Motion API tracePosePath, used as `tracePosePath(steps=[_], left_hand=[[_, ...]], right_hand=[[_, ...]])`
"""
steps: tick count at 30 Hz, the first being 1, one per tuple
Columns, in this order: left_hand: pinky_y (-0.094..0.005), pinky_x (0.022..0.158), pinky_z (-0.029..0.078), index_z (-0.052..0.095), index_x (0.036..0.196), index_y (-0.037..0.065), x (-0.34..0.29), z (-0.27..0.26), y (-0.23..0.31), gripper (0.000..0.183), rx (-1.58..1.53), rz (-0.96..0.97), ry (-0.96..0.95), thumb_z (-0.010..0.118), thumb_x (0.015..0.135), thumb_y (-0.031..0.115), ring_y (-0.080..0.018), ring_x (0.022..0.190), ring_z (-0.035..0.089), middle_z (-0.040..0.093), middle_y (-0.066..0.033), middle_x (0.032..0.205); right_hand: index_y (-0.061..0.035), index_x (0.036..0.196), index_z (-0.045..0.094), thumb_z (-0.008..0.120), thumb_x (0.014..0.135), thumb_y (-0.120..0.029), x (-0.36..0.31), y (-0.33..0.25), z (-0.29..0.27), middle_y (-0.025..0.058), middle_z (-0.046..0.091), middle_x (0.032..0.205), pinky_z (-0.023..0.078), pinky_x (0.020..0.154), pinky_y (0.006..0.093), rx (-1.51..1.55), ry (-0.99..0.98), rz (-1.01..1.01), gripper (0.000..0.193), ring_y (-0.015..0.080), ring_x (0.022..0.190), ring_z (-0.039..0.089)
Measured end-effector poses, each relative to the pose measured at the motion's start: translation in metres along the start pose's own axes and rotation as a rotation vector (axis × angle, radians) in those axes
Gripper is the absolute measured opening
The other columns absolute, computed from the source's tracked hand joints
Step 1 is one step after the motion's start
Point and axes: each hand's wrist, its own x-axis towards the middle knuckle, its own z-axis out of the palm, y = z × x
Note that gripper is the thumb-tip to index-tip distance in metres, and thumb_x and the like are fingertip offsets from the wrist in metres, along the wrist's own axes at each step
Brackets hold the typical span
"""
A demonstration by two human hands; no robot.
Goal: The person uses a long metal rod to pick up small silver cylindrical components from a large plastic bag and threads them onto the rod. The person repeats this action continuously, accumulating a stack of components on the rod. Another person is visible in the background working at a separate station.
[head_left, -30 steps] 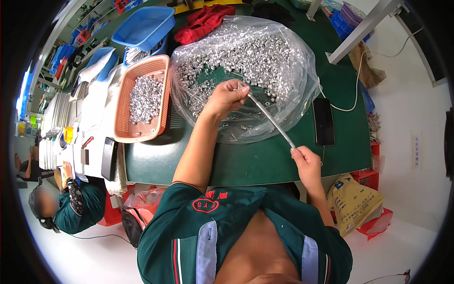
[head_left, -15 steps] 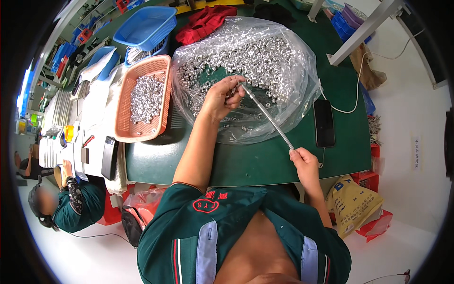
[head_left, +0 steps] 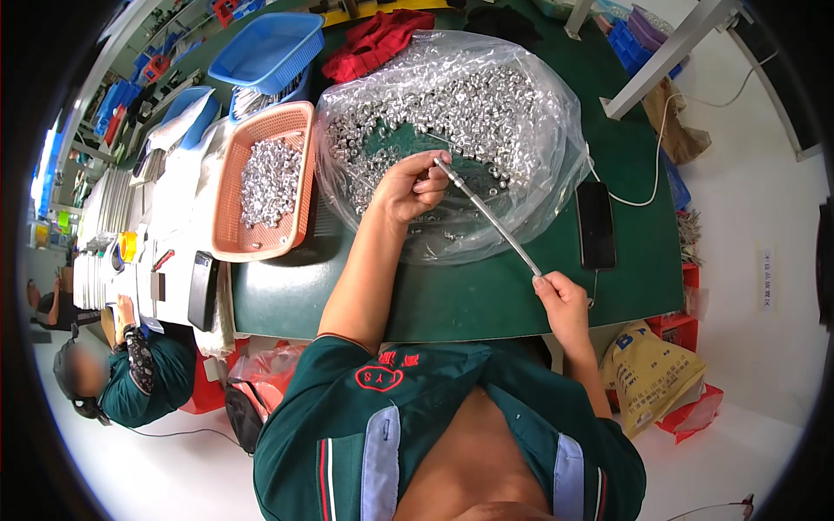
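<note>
A slim silver metal rod (head_left: 497,226) slants across the front of a clear plastic bag (head_left: 452,250). Its lower end is gripped between the thumb and fingers of my right hand (head_left: 565,311). At the upper end, my left hand (head_left: 412,189) pinches the tip, with the other fingers curled in. That end looks slightly thicker; whether a small piece sits on it is too fine to make out. Many small, shiny metal ring-like pieces (head_left: 469,102) lie spread in the opened bag, beyond my left hand.
An orange basket (head_left: 224,204) with similar pieces stands left, blue baskets (head_left: 252,54) behind it. A red cloth (head_left: 382,42) lies at the back. On the right are a phone (head_left: 596,227) with a cable and a metal post (head_left: 665,65). A co-worker (head_left: 143,373) sits far left.
My left hand has lowered slightly and its fingers have curled in around the rod's upper end. The rod's tip has shifted a little down and left; my right hand stays almost still.
</note>
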Motion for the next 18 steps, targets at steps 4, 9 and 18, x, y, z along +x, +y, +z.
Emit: tracePosePath(steps=[4, 9, 18], left_hand=[[-0.0185, 0.041, 0.024, 0.056, 0.1, -0.001, -0.002, 0.014, 0.0, 0.017, 0.165, 0.072, 0.059, 0.051, 0.096, 0.015, -0.0041, 0.047, 0.029, 0.047, -0.0009, 0.067], [-0.0201, 0.04, 0.021, 0.057, 0.101, 0.0, -0.001, 0.019, -0.007, 0.025, 0.183, 0.075, 0.055, 0.049, 0.098, 0.023, -0.0043, 0.046, 0.027, 0.045, 0.0, 0.064], [-0.0217, 0.041, 0.022, 0.057, 0.101, 0.0, 0.001, 0.048, -0.019, 0.051, 0.389, 0.049, 0.304, 0.037, 0.1, 0.047, -0.0069, 0.048, 0.027, 0.046, -0.0024, 0.067]], right_hand=[[0.0016, 0.078, 0.059, 0.061, 0.092, -0.017, -0.001, -0.003, -0.001, -0.0036, 0.044, 0.06, 0.033, 0.052, 0.0232, -0.054, 0.019, -0.024, 0.023, 0.0037, 0.059, 0.038], [0.001, 0.077, 0.059, 0.063, 0.091, -0.019, -0.002, 0.002, 0.005, 0.0002, 0.041, 0.055, 0.031, 0.047, 0.0262, -0.047, 0.084, -0.071, 0.025, 0.0049, 0.053, 0.036], [0.0005, 0.074, 0.057, 0.061, 0.093, -0.023, 0.004, 0.008, 0.015, -0.0041, 0.041, 0.058, 0.029, 0.05, 0.0235, 0.158, 0.03, 0.041, 0.03, 0.0035, 0.057, 0.035]])
